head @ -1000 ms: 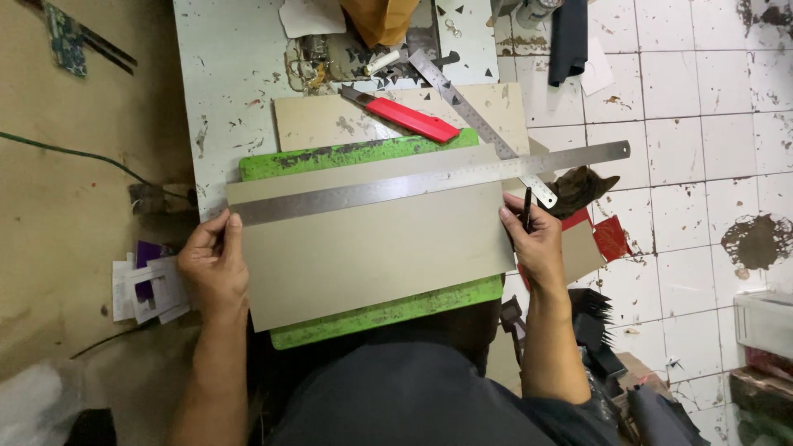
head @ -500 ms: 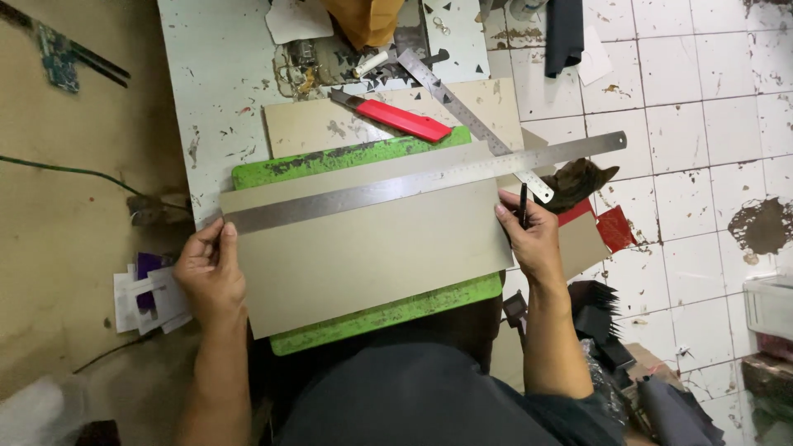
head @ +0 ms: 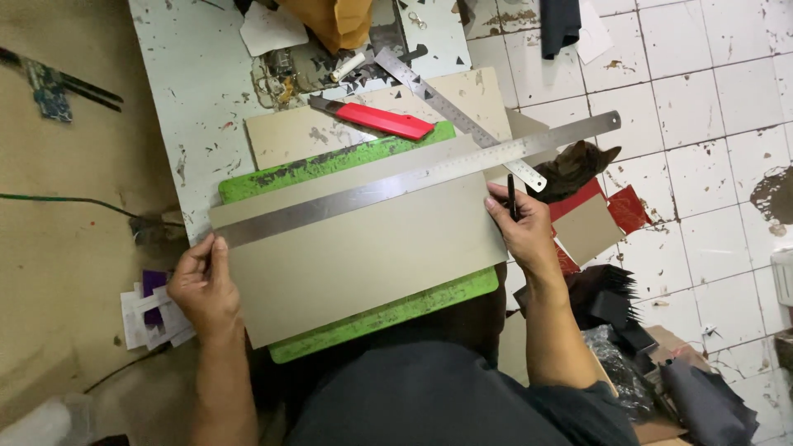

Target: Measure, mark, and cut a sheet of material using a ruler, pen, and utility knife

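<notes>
While the head camera looks down, the left hand (head: 202, 285) grips the left edge of a grey board (head: 363, 248) with curled fingers. This board lies on a green mat (head: 330, 161), under a long steel ruler (head: 413, 177). At the board's right edge, the right hand (head: 520, 231) holds a black pen (head: 511, 196). A red knife (head: 376, 120) lies behind, on another board.

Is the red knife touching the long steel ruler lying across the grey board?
Apart. The head view shows green cutting mat between the red knife and the long steel ruler.
</notes>
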